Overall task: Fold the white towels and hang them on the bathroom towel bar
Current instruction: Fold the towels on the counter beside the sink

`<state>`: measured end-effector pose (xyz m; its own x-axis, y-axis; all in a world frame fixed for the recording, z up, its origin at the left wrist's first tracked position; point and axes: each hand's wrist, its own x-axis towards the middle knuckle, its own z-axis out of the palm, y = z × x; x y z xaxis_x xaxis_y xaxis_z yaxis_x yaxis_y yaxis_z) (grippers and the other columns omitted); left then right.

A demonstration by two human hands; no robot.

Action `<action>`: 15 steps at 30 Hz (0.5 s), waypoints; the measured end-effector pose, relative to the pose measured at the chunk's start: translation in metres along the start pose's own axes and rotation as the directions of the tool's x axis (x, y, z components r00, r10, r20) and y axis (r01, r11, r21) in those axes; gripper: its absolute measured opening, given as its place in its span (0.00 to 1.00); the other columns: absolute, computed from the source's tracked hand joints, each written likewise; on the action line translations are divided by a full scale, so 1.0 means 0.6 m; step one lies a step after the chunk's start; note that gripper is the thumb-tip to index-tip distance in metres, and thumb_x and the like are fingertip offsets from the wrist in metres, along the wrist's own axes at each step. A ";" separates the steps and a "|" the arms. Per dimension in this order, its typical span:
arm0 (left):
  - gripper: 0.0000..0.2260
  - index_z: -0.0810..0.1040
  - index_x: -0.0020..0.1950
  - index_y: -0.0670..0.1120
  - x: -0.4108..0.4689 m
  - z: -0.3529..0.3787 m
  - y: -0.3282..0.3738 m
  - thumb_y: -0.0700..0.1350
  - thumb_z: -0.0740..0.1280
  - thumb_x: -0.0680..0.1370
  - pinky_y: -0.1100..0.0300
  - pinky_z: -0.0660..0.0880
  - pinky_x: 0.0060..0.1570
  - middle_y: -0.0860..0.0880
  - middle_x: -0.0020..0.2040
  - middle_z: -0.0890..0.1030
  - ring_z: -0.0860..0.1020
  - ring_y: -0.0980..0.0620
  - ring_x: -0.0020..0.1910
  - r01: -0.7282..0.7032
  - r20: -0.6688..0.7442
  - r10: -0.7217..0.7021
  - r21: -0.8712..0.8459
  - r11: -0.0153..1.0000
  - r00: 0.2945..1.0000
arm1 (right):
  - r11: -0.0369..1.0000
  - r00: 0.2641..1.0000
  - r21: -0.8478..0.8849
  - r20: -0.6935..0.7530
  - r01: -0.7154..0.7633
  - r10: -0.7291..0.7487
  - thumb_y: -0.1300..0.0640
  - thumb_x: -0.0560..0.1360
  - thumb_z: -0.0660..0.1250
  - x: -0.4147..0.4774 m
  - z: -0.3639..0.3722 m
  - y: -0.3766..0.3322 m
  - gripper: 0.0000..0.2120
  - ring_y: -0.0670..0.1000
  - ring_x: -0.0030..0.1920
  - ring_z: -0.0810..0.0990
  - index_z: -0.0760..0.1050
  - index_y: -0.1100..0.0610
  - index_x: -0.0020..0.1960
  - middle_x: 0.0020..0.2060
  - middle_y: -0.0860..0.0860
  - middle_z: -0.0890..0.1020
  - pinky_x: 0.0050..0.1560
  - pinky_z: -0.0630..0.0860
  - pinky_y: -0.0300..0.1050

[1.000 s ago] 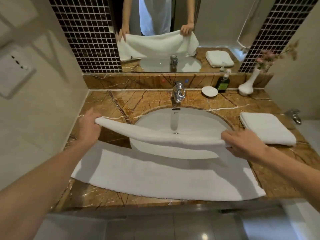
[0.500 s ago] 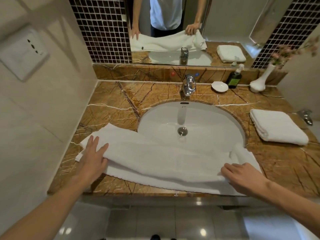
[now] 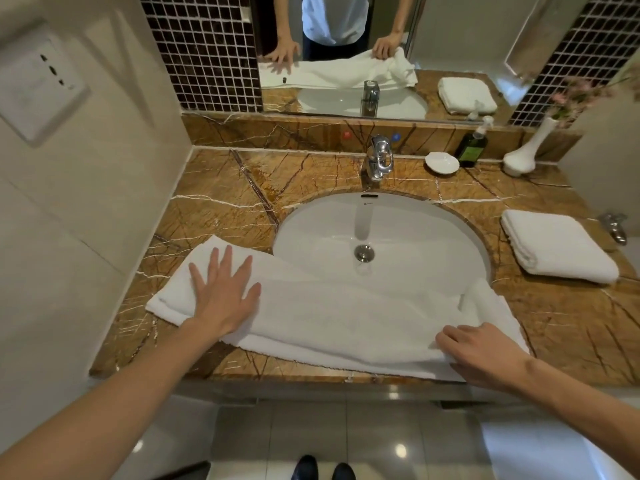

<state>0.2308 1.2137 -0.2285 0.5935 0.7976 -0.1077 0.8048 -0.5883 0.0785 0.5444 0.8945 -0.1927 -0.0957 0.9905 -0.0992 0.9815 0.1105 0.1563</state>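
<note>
A long white towel lies folded lengthwise along the front of the brown marble counter, partly over the sink's near rim. My left hand presses flat on its left end with fingers spread. At the towel's right end my right hand grips the cloth, fingers curled on the front edge, and the end there is bunched up. A second white towel, folded into a thick rectangle, sits on the counter to the right of the sink. No towel bar is in view.
The white oval sink with a chrome tap fills the counter's middle. A soap dish, a dark bottle and a white vase stand at the back right. A mirror is behind, a wall on the left.
The far edge of the towel was brought forward and laid down over the near half. My left hand went from holding the edge to pressing flat on it, sliding slightly right.
</note>
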 end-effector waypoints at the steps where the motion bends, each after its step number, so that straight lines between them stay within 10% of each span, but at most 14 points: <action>1: 0.29 0.49 0.77 0.55 0.003 0.007 0.015 0.63 0.46 0.78 0.34 0.34 0.67 0.44 0.78 0.41 0.37 0.42 0.76 -0.022 0.039 0.022 -0.008 1.000 0.999 | 1.000 1.000 0.001 0.004 0.007 -0.007 0.54 0.57 0.78 0.001 -0.002 0.000 0.15 0.50 0.25 0.75 0.76 0.53 0.39 0.30 0.49 0.77 0.18 0.71 0.43; 15: 0.32 0.37 0.75 0.60 0.007 0.063 0.038 0.69 0.34 0.73 0.28 0.35 0.63 0.46 0.77 0.36 0.36 0.41 0.75 0.183 0.155 -0.183 0.014 0.983 0.971 | 0.999 1.000 -0.033 0.008 -0.010 0.010 0.57 0.57 0.78 -0.005 0.008 0.011 0.17 0.50 0.26 0.72 0.75 0.53 0.41 0.31 0.49 0.76 0.21 0.67 0.43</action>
<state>0.2518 1.1986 -0.2647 0.4288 0.8613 -0.2725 0.8998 -0.4342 0.0433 0.5520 0.8921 -0.1959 -0.0847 0.9908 -0.1059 0.9764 0.1037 0.1894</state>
